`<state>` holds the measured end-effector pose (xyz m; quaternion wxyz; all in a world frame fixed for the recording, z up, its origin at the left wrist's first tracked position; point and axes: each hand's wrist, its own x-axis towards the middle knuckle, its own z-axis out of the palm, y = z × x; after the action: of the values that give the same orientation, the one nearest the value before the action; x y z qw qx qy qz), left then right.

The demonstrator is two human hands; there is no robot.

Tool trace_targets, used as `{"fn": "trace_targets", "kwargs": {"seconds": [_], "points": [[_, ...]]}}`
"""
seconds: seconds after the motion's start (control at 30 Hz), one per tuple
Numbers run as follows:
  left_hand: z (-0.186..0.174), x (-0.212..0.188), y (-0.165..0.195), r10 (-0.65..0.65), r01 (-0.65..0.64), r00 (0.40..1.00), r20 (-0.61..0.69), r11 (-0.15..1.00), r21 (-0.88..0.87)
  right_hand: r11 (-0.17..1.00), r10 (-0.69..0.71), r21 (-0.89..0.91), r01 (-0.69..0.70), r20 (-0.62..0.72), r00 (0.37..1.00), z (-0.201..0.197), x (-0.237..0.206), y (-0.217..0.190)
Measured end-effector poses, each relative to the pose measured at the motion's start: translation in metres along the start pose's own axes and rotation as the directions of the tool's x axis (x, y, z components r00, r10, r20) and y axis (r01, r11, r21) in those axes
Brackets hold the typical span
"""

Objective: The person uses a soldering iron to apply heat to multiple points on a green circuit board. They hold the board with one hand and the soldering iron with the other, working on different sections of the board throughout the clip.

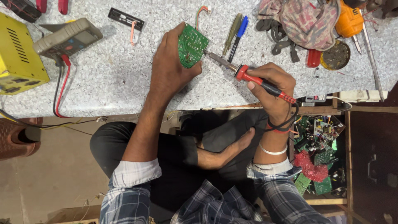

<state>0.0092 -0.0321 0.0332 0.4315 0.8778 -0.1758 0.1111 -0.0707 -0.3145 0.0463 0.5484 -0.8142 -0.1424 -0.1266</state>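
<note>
1. Holding a small green circuit board (191, 45) up on edge over the grey speckled counter (112, 79), left hand (170, 68) wrapped around its left side, grip closed on the board.
2. Gripping a red and black soldering iron (253, 79) in the right hand (271, 89), fingers closed tight round the handle.
3. Touching the metal tip of the iron to the right edge of the board.
4. Trailing thin coloured wires (201, 12) up from the top of the board.
5. Lying just behind the iron: a green screwdriver (232, 33) and a blue pen (239, 33), side by side.
6. Sitting at the far left: a yellow box (18, 58), with a grey meter (68, 39) next to it and red and black leads (60, 89) hanging off the counter edge.
7. Piled at the top right: a crumpled cloth (306, 20), an orange tool (350, 20) and a round tin (336, 56).
8. Resting in an open drawer (323, 149) below the right hand: more green boards, all jumbled.
9. Crossed under the counter: legs in dark trousers (174, 161).
</note>
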Motion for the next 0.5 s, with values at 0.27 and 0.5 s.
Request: {"fn": "trace_targets", "kwargs": {"seconds": [0.27,0.5], "points": [[0.0090,-0.0008,-0.0093,0.011,-0.011,1.000,0.016,0.999,0.044,1.000,0.006,0.020,-0.005,-0.024,1.000,0.0024,-0.0026,0.0056],[0.0078,-0.0024,-0.0102,0.029,-0.029,1.000,0.003,0.999,0.019,0.999,0.021,0.034,-0.021,-0.018,1.000,0.0004,-0.0047,0.0084]]}}
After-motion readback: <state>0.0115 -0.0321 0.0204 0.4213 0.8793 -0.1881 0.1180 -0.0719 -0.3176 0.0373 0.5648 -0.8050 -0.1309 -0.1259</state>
